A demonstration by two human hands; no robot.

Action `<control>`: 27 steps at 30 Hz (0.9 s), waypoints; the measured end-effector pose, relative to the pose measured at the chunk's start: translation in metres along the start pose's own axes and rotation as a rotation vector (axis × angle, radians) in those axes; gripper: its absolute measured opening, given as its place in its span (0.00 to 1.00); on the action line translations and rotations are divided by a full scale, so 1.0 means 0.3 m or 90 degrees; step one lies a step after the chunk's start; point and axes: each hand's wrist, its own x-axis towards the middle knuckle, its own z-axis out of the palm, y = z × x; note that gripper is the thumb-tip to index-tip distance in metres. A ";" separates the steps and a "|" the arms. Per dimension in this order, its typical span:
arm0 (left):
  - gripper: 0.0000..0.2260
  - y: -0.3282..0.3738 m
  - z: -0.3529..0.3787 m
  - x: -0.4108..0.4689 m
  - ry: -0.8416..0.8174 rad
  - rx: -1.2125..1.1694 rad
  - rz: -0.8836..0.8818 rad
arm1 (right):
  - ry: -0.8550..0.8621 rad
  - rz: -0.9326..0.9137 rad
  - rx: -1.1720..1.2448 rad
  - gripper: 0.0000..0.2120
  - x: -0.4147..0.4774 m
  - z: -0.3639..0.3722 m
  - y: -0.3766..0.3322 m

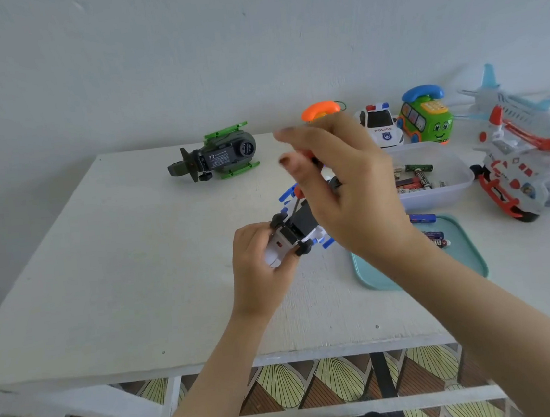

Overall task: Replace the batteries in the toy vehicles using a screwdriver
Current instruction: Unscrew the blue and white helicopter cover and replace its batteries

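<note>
While the left grip [258,261], a bare hand, curls round the nose of a white-and-blue toy vehicle [298,231] and holds it belly-up just above the desk [138,273], the right grip [342,187] is closed round the handle of a screwdriver [295,208], whose thin shaft slants down to the toy's dark underside; two fingers of that hand point left and are blurred. Both hands work near the middle of the desk, well back from its near edge, which runs straight across under the forearms. From the slanting left edge to the hands the white top shows as one broad open stretch, with a green toy vehicle [217,155] lying upturned near the far edge by the wall. The right side is crowded: a clear tub [435,196] of batteries [414,178] sits just behind the right wrist, and a teal lid [468,256] carrying loose batteries lies partly under the right forearm, its rounded corner well short of the near edge. Behind the tub, along the wall, stand a police car [381,126] and a green bus-shaped toy phone [427,117]. At the far right a white-and-red helicopter [521,175] sits in front of a pale aeroplane [510,102], and the helicopter's rotor runs out of the picture's right edge.
</note>
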 end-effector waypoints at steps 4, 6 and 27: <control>0.16 0.005 -0.001 0.003 0.005 0.000 0.008 | -0.175 0.140 0.233 0.18 0.017 -0.052 -0.026; 0.15 0.008 -0.001 0.004 0.006 -0.001 0.013 | -0.198 0.176 0.340 0.19 0.023 -0.074 -0.030; 0.15 -0.016 0.006 0.003 -0.006 -0.001 0.013 | -0.156 0.211 0.405 0.16 0.044 -0.118 0.001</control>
